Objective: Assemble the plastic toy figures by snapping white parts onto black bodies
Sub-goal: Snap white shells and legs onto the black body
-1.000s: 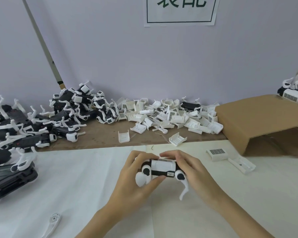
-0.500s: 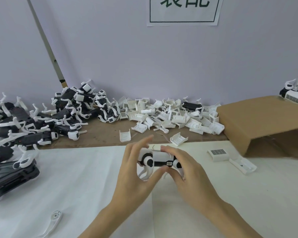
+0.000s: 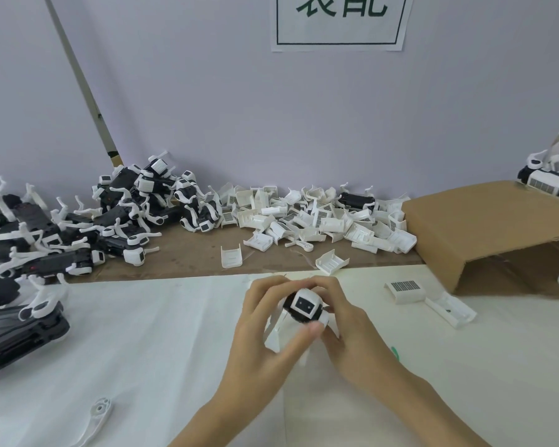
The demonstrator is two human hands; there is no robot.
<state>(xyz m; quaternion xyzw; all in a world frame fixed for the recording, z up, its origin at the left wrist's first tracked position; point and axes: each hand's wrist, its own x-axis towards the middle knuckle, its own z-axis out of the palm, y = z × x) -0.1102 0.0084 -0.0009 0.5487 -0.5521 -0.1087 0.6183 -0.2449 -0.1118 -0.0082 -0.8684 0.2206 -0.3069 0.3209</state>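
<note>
left hand [image 3: 259, 330]: fingers curled around the toy figure [image 3: 305, 305], thumb pressed on its lower front.
right hand [image 3: 352, 330]: closed on the same figure from the right, fingertips over its top.
toy figure: held just above the white tabletop [image 3: 142, 350], black body with a white face plate turned toward the camera, white legs hanging below.
white parts [image 3: 317, 217]: loose heap at the back.
finished figures [image 3: 78, 227]: piled at left.
</note>
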